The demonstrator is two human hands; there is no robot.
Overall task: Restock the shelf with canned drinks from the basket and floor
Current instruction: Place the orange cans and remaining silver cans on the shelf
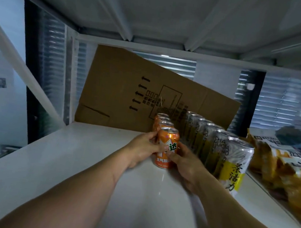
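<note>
With my left hand [144, 147] and right hand [183, 161] both curled round the front orange can [166, 148], I'd square it to the row of orange cans [161, 121] at twelve o'clock, clear of the tall cans [215, 150] at three.

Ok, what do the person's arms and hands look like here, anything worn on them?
Both forearms are bare as far as the frame shows: no sleeves, gloves, watch or bracelet in view. The left hand and right hand show no rings on the visible fingers. Nails look short and unpainted.
</note>
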